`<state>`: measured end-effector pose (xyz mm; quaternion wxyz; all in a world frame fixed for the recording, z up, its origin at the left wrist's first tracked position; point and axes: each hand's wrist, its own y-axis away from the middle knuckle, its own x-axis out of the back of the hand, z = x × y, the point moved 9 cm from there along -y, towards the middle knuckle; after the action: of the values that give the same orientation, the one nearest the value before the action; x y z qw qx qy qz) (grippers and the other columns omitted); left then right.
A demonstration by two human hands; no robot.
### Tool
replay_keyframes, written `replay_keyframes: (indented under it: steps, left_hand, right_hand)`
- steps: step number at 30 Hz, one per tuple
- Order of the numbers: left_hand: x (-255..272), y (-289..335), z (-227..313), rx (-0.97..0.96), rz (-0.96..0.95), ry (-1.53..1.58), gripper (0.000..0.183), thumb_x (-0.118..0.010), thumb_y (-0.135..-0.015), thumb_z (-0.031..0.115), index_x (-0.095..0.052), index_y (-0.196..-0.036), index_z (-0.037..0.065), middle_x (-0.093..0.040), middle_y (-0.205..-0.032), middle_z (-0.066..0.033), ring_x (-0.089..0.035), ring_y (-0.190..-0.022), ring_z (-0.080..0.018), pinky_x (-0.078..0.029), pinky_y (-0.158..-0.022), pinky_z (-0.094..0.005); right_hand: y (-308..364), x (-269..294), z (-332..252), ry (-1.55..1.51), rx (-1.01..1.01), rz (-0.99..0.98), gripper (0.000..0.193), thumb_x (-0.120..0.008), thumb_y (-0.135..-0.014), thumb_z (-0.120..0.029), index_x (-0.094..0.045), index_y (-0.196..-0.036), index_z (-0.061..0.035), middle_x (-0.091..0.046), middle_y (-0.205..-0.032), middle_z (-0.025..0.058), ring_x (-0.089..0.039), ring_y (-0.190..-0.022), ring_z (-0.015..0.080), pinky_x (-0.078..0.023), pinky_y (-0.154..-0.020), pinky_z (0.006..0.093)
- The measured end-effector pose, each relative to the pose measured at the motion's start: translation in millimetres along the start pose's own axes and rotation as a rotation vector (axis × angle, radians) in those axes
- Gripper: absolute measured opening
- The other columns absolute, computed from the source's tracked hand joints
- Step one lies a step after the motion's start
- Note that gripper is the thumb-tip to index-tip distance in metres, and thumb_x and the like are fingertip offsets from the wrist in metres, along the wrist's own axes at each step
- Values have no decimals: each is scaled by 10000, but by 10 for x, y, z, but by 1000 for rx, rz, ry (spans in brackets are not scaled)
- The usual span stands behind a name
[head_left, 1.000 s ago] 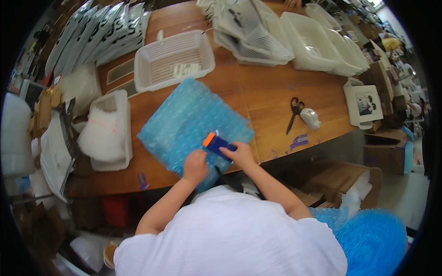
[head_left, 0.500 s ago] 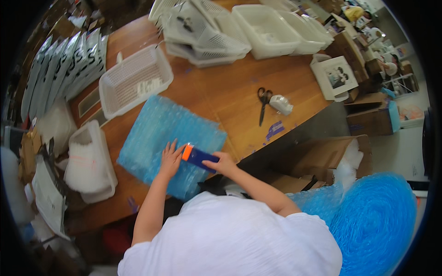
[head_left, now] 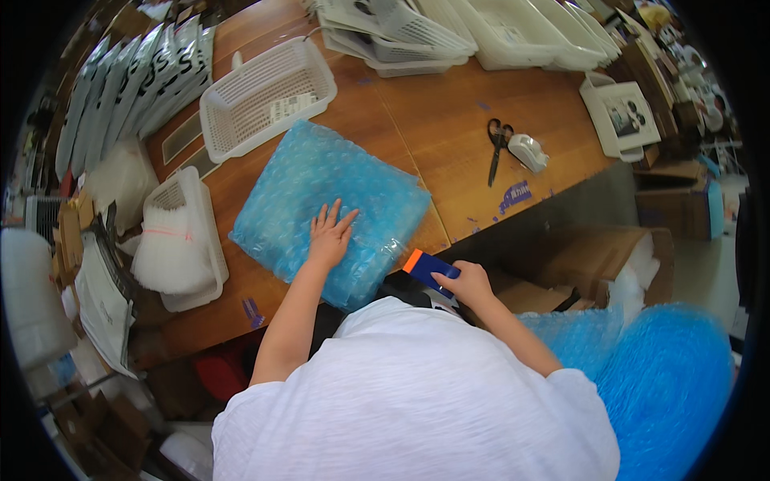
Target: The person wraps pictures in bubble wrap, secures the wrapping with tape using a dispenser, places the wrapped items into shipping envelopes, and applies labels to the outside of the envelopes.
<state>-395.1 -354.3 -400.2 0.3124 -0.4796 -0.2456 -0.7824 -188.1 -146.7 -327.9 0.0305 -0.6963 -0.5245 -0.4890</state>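
A flat parcel in blue bubble wrap (head_left: 317,176) lies on the wooden table in front of me. My left hand (head_left: 330,237) rests on top of it, fingers spread and stretched out. Just past the parcel's near right corner, my right hand (head_left: 472,284) grips a blue handheld tape dispenser (head_left: 428,268) by its body. The dispenser's orange end points toward the parcel. A shiny patch, seemingly clear tape, shows on the wrap near that end. What lies inside the wrap cannot be made out.
Black scissors (head_left: 496,151) and a small white tape holder (head_left: 529,152) lie to the right. A white basket (head_left: 321,92) stands behind the parcel, another (head_left: 210,240) at the left. White trays (head_left: 513,36) line the back. A big blue bubble-wrap roll (head_left: 670,393) stands at lower right.
The tape dispenser has moved right, from over the parcel to beyond its near right corner. My left hand now lies flatter, nearer the parcel's middle. The whole view has shifted a little.
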Motion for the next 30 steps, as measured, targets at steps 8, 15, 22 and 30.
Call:
replay_keyframes:
  steps: [8, 15, 22, 30]
  left_hand:
    - [-188, 296, 612, -156, 7, -60, 385, -480, -866, 239, -492, -1243, 320, -300, -1416, -52, -274, -1285, -340, -215, -1025, -536]
    - [-163, 219, 617, -176, 9, -34, 397, -469, -871, 211, -480, -1259, 295, -328, -1398, -70, -286, -1272, -356, -217, -1021, -536]
    - [460, -60, 432, -107, 107, 329, 444, -530, -840, 212, -459, -1271, 134, -409, -1315, -145, -363, -1212, -376, -267, -1000, -477]
    - [833, -745, -912, 366, 174, -197, 794, -644, -717, 473, -337, -1333, 78, -409, -1302, -167, -387, -1205, -343, -298, -989, -471]
  right_hand:
    - [341, -259, 358, 94, -205, -56, 501, -637, -661, -503, -650, -698, -4, -624, -673, 180, -620, -644, 316, -499, -612, 390]
    - [756, -699, 2196, -569, -628, 476, 478, -672, -724, -434, -650, -686, 42, -622, -629, 136, -586, -577, 197, -452, -567, 341]
    - [188, 605, 947, 1, 107, 532, 241, -586, -808, -167, -486, -904, 30, -553, -774, 166, -547, -749, 301, -431, -733, 378]
    - [-720, 578, 452, 457, 277, 726, 372, -630, -763, -141, -450, -1036, 39, -493, -1038, 212, -451, -1024, 375, -337, -931, 467]
